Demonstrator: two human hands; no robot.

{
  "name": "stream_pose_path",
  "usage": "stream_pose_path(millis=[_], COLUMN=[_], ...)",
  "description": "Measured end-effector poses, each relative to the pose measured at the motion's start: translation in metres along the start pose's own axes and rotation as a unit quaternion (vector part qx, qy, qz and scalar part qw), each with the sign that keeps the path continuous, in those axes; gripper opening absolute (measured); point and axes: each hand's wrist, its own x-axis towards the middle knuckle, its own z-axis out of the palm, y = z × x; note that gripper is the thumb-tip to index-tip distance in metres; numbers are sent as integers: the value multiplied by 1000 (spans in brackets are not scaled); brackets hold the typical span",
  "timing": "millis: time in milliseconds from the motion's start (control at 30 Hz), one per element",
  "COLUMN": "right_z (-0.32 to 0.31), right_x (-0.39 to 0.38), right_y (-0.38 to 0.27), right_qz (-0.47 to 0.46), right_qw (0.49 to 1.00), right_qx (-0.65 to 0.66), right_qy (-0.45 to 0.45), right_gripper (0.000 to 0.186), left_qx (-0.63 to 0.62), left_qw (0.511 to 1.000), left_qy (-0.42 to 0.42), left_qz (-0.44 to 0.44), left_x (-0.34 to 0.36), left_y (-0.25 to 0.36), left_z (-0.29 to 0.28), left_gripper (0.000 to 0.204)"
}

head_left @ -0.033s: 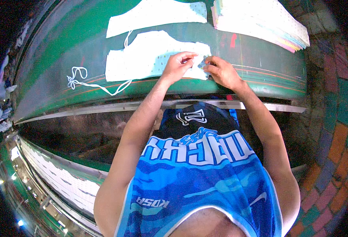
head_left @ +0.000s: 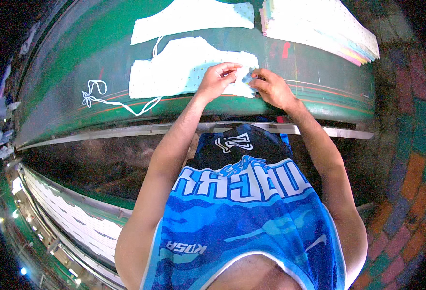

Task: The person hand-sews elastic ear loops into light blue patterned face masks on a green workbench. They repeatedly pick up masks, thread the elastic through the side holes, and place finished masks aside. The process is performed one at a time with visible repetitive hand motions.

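My left hand rests on the right half of a pale dotted cloth piece with a scalloped top edge, its fingertips drawn together at the cloth. Just right of it, my right hand has bent fingers gripping the piece's right end, where a small blue-grey patch shows between my hands; its detail is hidden. White cord runs from under the piece to a loose tangle on the left. A similar white piece lies above, with cord beneath it.
A thick stack of cut pieces with coloured edges lies at the upper right of the green table. A metal rail runs along the near edge. A long white-covered strip is at lower left; coloured paving is at right.
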Motion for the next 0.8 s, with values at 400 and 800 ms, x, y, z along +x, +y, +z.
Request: stream_pose_path(millis=[400, 800], right_z=[-8, -10], right_x=[44, 49], right_y=[-1, 30], right_qz=[-36, 7], right_qw=[994, 993], right_qx=[74, 82], right_qy=[72, 82], right_gripper=[14, 18], left_qx=[-81, 248], left_qw=[993, 968], left_qy=[-43, 10], left_qz=[69, 45], left_x=[1, 12], left_y=[5, 49], left_z=[1, 13], left_gripper=[65, 73])
